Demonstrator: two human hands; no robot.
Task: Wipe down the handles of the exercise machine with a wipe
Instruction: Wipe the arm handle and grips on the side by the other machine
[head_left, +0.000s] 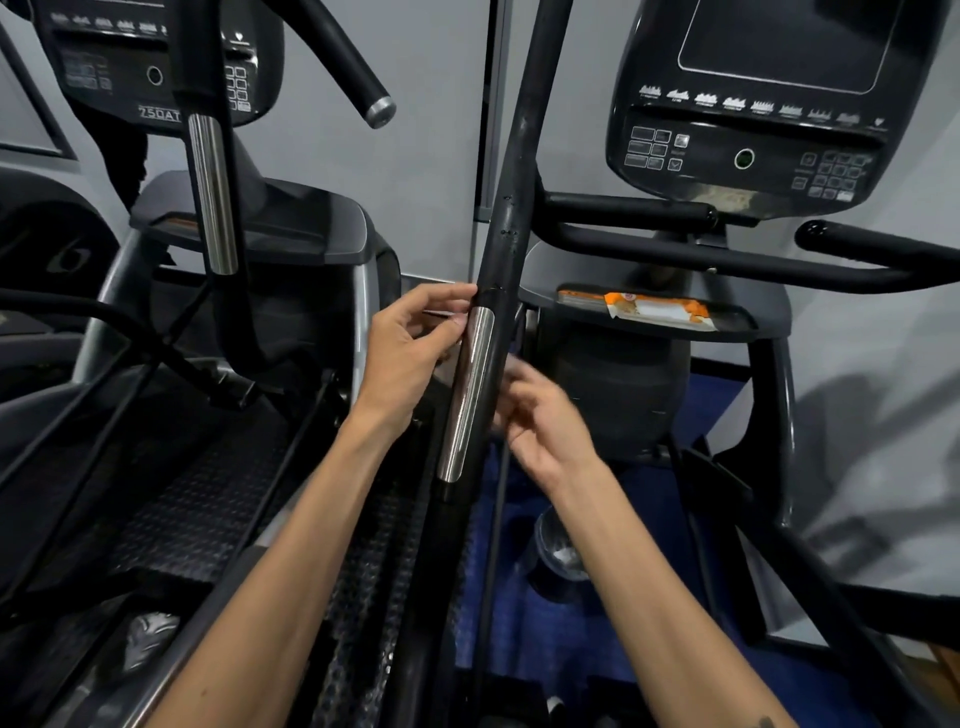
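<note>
Handle (470, 384) runs up the middle of the frame, a long black bar tilted a bit to the right as it climbs, with a shiny metal strip on its lower part. Long axis is basically bottom-centre to top-centre. It's a rigid bar fixed to the machine, so it won't flex or shift much; the chrome bit looks slick, the black part above probably grippier. Best bet, I'd say, is wrapping the wipe around the bar and sliding along its length.

Left hand (410, 353) sits just left of the bar, fingers curled, fingertips touching the top end of the metal strip. Can't tell if there's a wipe pinched in there; I don't clearly see one. Right hand (545, 415) is just right of the bar, blurred, fingers loosely bent toward it, and whether it's holding anything I can't tell either.

Orange and white packet (657, 310) lies on the tray of the machine at right, below its console (748, 130). Another handle (212, 192) with the same chrome strip stands upper left.
</note>
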